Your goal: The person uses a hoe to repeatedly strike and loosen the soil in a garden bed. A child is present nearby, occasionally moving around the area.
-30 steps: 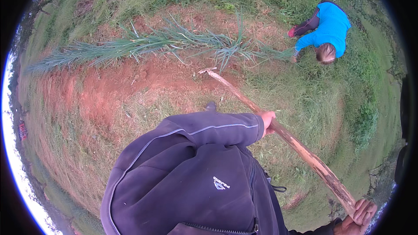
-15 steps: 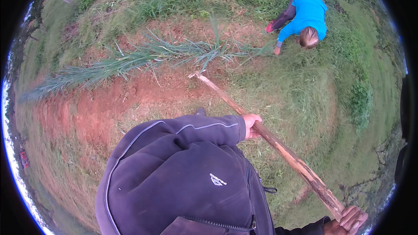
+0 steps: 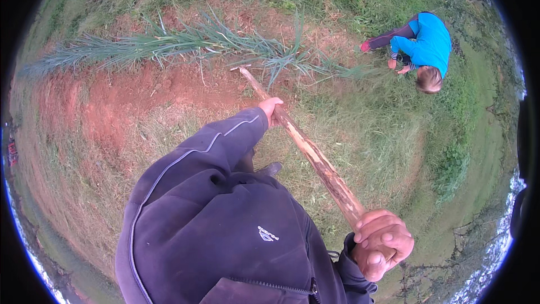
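Long wooden stick (image 3: 315,157) runs diagonally from the bare red soil (image 3: 140,95) near the top centre down to the lower right. Bark is peeled and patchy, pale at the upper part, darker and rougher lower down.

Left hand (image 3: 270,108) is clenched around the stick on its upper part, arm in a dark sleeve (image 3: 214,146) stretched out toward the soil. Right hand (image 3: 382,242) is wrapped tight around the lower end of the stick, knuckles up, close to the lower right edge of the view. The two hands are well apart along the shaft.

Stick tip touches the ground at the edge of the soil patch, just beside a row of cut long green leaves (image 3: 185,42) lying across the dirt. Grass (image 3: 382,146) covers the ground right of the stick.

Dark jacket (image 3: 225,236) fills the lower centre, with a small white logo on the chest. A dark shoe (image 3: 270,169) shows just beneath the left sleeve.

Another person in a blue top (image 3: 430,42) crouches in the grass at the upper right, well apart from the stick.
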`<state>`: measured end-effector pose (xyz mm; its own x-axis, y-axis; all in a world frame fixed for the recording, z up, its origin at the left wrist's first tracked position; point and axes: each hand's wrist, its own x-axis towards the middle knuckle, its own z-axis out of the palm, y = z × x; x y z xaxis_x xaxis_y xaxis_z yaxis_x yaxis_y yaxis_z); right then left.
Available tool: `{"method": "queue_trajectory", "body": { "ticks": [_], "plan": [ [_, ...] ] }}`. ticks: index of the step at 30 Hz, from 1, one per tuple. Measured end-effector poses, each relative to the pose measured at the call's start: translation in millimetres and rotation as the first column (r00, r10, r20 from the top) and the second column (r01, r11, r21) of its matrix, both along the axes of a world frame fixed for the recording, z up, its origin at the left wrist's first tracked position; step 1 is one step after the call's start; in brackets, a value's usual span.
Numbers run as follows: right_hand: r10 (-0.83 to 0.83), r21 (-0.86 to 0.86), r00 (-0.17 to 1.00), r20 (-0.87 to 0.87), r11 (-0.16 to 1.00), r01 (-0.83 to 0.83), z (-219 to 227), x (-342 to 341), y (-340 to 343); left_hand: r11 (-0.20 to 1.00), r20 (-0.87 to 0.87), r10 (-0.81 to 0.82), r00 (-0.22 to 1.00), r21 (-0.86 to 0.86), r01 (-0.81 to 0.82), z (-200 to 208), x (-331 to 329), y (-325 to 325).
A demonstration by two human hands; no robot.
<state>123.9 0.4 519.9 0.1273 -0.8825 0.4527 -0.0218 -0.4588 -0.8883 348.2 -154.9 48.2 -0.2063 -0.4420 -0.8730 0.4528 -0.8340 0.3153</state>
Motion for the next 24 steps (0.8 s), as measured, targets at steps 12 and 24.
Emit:
{"method": "queue_trajectory", "body": {
  "ticks": [12,24],
  "plan": [
    [0.259,0.005,0.965,0.035,0.966,-0.259,14,33,-78,0.442,0.769,0.443,0.461,-0.634,0.634,16,37,-17],
    [0.286,0.015,0.952,0.111,0.957,-0.289,127,0,-154,0.407,0.602,0.504,0.620,-0.798,0.444,82,-10,-34]
  ]
}}
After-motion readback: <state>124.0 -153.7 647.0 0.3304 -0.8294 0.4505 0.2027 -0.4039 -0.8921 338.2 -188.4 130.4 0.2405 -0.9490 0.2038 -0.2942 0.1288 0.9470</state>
